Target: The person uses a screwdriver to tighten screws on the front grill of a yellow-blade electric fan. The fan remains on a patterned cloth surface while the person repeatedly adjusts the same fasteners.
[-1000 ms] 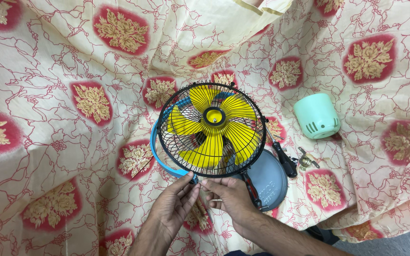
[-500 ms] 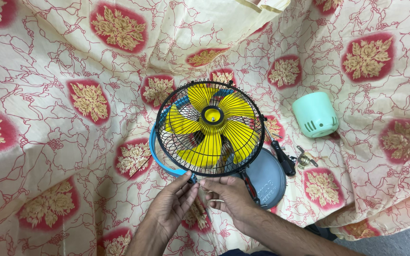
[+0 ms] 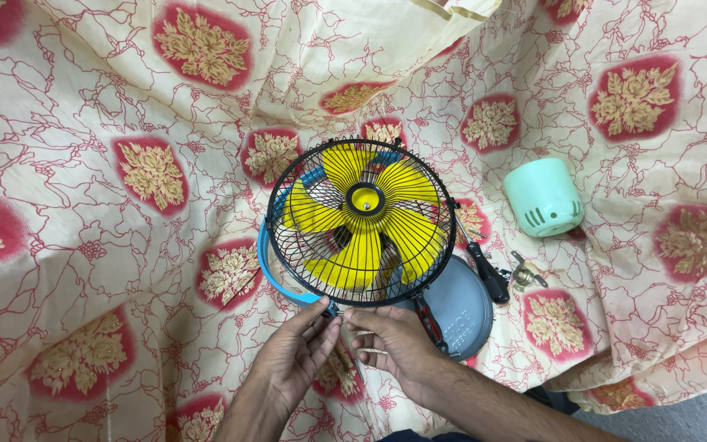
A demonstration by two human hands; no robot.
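- Centrally, small fan [image 3: 362, 223] w/ black wire guard & yellow blades lies face-up on cream floral cloth [image 3: 124, 164], blue ring under its left edge.
- Left hand [image 3: 296, 360] & right hand [image 3: 390, 344] meet at guard's bottom rim; fingertips pinched together on a small part there, too tiny to ID.
- Grey round cover [image 3: 464, 307] sits just right of hands, touching fan.
- Black-handled screwdriver [image 3: 484, 274] beside it; mint-green housing [image 3: 543, 196] further right.

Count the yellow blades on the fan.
5 blades on the fan, behind the black wire guard, spread around the yellow hub: one up, one upper right, one lower right, one pointing down, one left. None looks hidden.
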